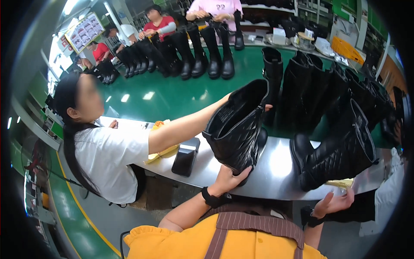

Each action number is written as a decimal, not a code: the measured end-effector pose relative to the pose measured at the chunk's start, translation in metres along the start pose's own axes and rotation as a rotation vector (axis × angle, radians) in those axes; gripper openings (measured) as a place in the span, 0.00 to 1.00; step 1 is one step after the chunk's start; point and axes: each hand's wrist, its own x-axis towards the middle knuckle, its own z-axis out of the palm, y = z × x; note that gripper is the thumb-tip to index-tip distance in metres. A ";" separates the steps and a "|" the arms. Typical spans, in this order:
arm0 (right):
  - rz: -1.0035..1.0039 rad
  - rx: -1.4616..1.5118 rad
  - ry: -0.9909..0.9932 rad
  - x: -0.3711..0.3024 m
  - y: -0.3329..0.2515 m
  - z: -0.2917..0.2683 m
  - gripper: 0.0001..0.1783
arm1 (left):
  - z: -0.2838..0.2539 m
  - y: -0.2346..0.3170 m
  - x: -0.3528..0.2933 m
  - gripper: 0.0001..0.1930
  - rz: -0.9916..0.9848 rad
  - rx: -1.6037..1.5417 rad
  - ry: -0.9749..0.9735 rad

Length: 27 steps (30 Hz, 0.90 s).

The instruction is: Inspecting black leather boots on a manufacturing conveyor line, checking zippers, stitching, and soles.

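A tall black boot with a quilted shaft [235, 134] stands tilted over the steel bench edge, its open top toward the upper right. My left hand [230, 179] is closed round its lower part, fingers partly hidden. My right hand [334, 205] is off the bench edge, palm up, fingers loosely apart and nothing in them. Just above it lies a folded yellow cloth [343, 183]. Beside that, a second quilted black boot [332, 151] leans to the right on the bench. A co-worker's bare arm [185, 127] reaches behind the first boot.
The co-worker in a white shirt [108, 159] sits close on my left. A dark phone-like slab [186, 157] lies on the steel bench [276, 162]. More black boots [306, 86] crowd the green conveyor [172, 93] at right. Other people work along its far side.
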 end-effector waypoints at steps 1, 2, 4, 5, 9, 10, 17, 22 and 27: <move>-0.139 0.052 0.025 0.004 -0.011 -0.002 0.25 | 0.000 -0.001 -0.002 0.24 -0.009 0.019 -0.016; -0.146 0.160 -0.067 0.002 -0.028 0.001 0.19 | 0.000 -0.001 -0.003 0.25 -0.071 -0.035 -0.021; -0.178 0.421 -0.370 0.001 -0.055 0.018 0.11 | -0.001 0.001 -0.006 0.24 -0.126 -0.008 -0.074; -0.150 0.483 -0.600 0.006 -0.063 0.028 0.09 | -0.002 0.001 -0.006 0.24 -0.182 -0.038 -0.084; 0.038 0.607 -0.631 0.037 -0.098 0.079 0.12 | -0.008 0.010 -0.003 0.23 -0.211 0.000 -0.121; 0.134 0.645 -0.639 0.051 -0.107 0.089 0.15 | -0.009 0.012 -0.001 0.23 -0.195 -0.007 -0.133; 0.005 0.687 -0.718 0.123 -0.152 0.149 0.23 | 0.011 0.034 -0.012 0.32 -0.006 0.151 -0.123; -0.035 0.839 -0.777 0.126 -0.147 0.141 0.17 | -0.009 0.070 0.005 0.37 0.408 0.161 0.112; -0.053 0.840 -0.737 0.124 -0.145 0.134 0.18 | -0.036 0.158 0.031 0.29 1.028 0.553 0.563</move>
